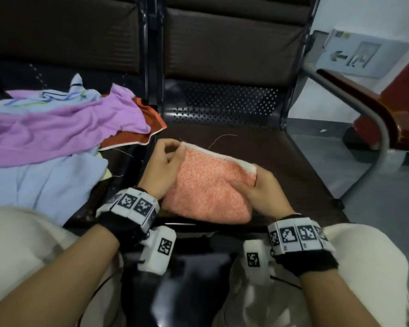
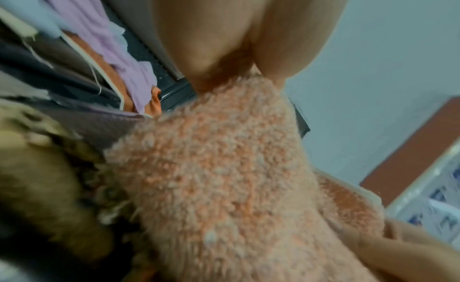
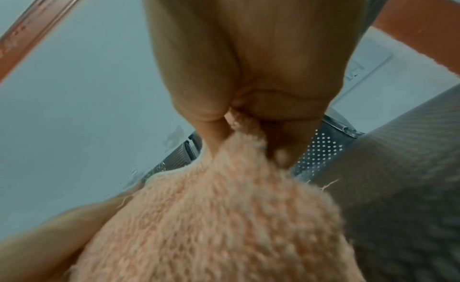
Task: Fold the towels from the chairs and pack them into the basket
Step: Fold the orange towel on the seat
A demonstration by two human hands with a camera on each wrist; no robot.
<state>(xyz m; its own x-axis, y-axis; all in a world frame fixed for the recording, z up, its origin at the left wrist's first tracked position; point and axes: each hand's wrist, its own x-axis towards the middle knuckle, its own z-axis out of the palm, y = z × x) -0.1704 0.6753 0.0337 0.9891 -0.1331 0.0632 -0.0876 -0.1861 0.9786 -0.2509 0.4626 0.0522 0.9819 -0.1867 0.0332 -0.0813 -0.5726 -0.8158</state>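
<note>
Dark waiting-room chairs [image 1: 222,147] with perforated metal seats, so that's the workspace. Right now the fuzzy orange towel [image 1: 208,185] sits on the right-hand seat, already folded down to a small chunky rectangle. My left hand [image 1: 159,171] pinches its far left corner, and the right hand [image 1: 262,192] is clamped on the right edge, thumb on top. Looks like this one is nearly done, maybe one more fold or straight to packing. Plenty left though: the pile of unfolded towels [image 1: 64,128] on the next seat over is untouched, purple, light blue and rust ones all heaped up. Can't see the basket anywhere.
</note>
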